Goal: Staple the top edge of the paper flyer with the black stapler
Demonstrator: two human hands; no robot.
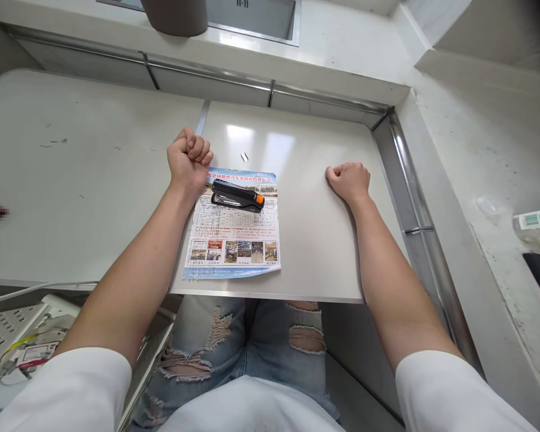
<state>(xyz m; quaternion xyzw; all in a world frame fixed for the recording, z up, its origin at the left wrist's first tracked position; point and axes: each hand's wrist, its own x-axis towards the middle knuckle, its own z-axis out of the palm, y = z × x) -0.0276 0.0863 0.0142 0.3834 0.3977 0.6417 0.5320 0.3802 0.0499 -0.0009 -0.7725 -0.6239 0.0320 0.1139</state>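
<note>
Presently | left hand (189,155), right hand (350,181): each grip curled together | stapler (239,193) on sheet (234,233)

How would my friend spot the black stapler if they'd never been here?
Find the big, pale, smooth tabletop, then the colourful rectangular printed paper sheet near its front edge. On that sheet's upper half lies a long black stapler. Its bright orange patch sets it apart from the small, shiny silver pieces beyond the sheet.
</note>
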